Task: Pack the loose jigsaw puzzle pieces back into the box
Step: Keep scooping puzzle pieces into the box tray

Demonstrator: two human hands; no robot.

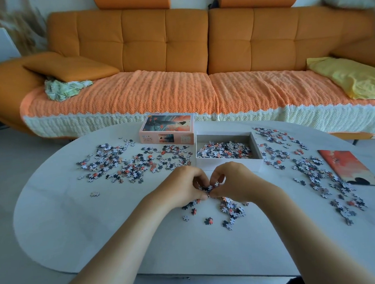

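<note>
An open white box [255, 143] stands at the middle back of the table, partly filled with puzzle pieces [224, 150]. Just in front of it, my left hand [182, 185] and my right hand [233, 180] meet fingertip to fingertip, pinching a small clump of pieces [209, 188] above a low pile [230, 208]. Loose pieces lie spread at the left [127, 163] and the right [319, 170] of the box.
The box lid [167, 128] with its picture stands behind and left of the box. A printed reference picture [348, 167] lies at the right edge of the white oval table [100, 231]. An orange sofa [178, 56] runs behind.
</note>
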